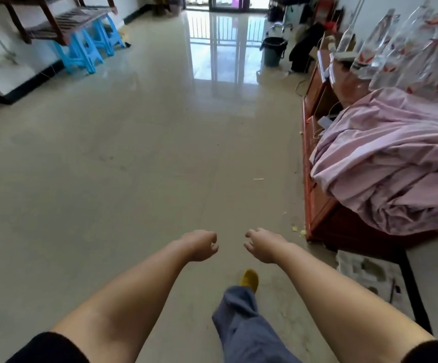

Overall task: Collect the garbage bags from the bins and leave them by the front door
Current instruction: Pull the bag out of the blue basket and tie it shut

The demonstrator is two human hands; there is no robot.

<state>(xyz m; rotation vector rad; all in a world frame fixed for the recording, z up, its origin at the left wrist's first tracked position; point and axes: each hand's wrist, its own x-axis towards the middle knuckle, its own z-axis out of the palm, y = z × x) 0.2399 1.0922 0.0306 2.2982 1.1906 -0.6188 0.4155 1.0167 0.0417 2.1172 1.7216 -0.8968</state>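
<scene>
A grey bin [274, 51] lined with a dark garbage bag stands on the floor far ahead on the right, by a black bag or chair. A second, pinkish bin [174, 6] stands at the far end near the glass doors. My left hand [202, 244] and my right hand [262, 244] are stretched out side by side low in the view, far from both bins. Both hands hold nothing, and their fingers are loosely curled and apart.
A red-brown wooden cabinet [317, 179] heaped with pink bedding [385, 163] runs along the right. Blue plastic stools [84, 51] and a dark wooden rack [55, 19] stand at the left wall. Glossy floor [134, 153] stretches ahead. My leg and yellow slipper [249, 279] are below.
</scene>
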